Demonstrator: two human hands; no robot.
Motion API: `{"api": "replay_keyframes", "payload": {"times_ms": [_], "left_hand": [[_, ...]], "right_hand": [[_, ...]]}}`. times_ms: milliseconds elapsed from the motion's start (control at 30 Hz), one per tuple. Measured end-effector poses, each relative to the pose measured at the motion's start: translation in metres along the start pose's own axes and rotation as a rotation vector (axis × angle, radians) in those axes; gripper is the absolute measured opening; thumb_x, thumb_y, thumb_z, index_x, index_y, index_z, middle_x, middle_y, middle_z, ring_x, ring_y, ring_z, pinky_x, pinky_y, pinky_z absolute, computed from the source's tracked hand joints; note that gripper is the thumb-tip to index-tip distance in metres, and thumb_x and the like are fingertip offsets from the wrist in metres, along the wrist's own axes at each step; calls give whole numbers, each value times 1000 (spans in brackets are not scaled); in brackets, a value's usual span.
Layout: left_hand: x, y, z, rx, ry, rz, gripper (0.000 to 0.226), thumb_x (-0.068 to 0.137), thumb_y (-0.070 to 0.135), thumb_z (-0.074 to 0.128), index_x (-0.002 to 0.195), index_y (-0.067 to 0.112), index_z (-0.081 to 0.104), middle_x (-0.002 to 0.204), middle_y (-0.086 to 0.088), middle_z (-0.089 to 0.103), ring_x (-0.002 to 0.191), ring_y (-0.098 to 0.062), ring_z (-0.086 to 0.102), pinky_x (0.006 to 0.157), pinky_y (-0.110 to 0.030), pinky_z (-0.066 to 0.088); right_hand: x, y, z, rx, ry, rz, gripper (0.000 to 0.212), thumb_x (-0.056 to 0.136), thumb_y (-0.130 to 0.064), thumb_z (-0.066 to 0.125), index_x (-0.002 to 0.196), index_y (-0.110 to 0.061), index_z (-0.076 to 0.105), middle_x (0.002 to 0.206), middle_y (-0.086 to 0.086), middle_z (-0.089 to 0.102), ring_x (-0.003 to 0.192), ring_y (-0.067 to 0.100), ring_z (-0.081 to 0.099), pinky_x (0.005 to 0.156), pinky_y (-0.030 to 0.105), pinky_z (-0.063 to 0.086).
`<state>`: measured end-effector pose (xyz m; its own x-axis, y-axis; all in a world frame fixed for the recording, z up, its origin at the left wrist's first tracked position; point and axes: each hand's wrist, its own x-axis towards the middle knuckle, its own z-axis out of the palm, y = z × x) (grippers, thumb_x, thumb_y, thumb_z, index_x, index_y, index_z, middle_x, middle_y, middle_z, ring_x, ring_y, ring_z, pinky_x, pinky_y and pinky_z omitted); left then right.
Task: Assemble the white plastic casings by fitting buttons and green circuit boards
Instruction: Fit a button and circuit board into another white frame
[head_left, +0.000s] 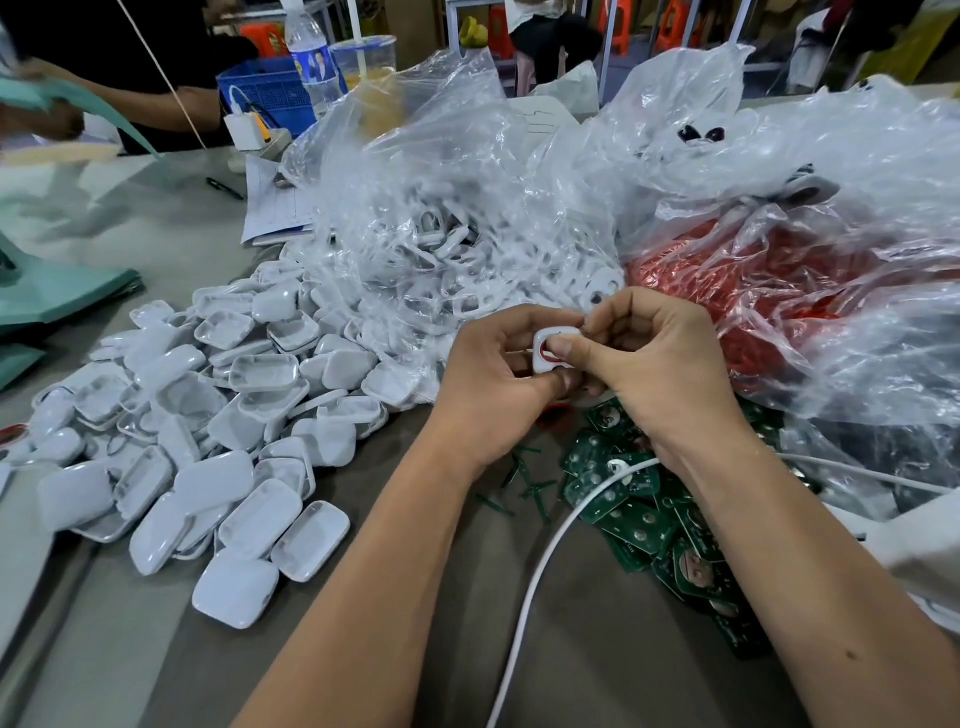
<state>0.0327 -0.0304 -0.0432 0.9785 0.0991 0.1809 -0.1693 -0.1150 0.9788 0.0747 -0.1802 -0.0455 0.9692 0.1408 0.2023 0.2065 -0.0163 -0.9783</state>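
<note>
At frame centre my left hand grips the white casing steady so my right hand fingers, pinching it, can seat the red button.

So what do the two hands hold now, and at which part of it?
Both hold one white casing. The left hand grips its left and lower edge; the right hand pinches its right side, thumb pressing the red button.
</note>
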Motion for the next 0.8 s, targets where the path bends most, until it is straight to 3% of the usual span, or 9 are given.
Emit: {"api": "replay_keyframes", "payload": {"times_ms": [100,333,433,533,667,800], "left_hand": [[0,-1,-2,6,-11,-2,36,79,-19,72,109,2,74,96,-14,78,90,-29,76,85,-43,63],[1,-5,-4,-36,-12,-28,35,80,-20,72,108,1,74,93,-15,78,80,-21,74,72,-30,61],[1,-5,1,-28,18,-6,32,81,-16,73,107,3,75,93,-12,78,85,-25,76,75,-34,62],[2,-6,10,56,121,25,32,84,-11,70,107,10,77,93,-2,79,85,-15,77,74,-29,62],[4,-9,13,159,184,69,37,84,-9,67,113,14,76,95,4,79,86,-6,76,78,-27,62],[4,-9,10,104,188,44,36,83,-10,70,111,13,76,94,2,79,87,-11,77,80,-32,63]], "right_hand": [[0,0,0,39,-29,36,32,66,-16,96,78,-11,67,67,8,68,50,18,65,45,26,53],[-1,-1,1,39,-64,85,36,59,-23,95,74,-10,65,59,7,67,43,18,61,40,21,46],[-1,-1,1,-7,-13,57,35,63,-20,96,78,-7,67,63,9,70,46,20,63,41,25,49],[-1,-2,3,-146,41,-52,24,75,-15,94,81,-12,71,70,7,73,55,27,70,48,34,58],[-2,-2,4,-154,41,-96,12,84,-11,87,85,-13,75,70,2,75,55,20,73,51,34,61],[-3,-5,5,-169,16,-118,10,86,-9,84,84,-15,76,73,1,75,58,19,73,54,30,61]]}}
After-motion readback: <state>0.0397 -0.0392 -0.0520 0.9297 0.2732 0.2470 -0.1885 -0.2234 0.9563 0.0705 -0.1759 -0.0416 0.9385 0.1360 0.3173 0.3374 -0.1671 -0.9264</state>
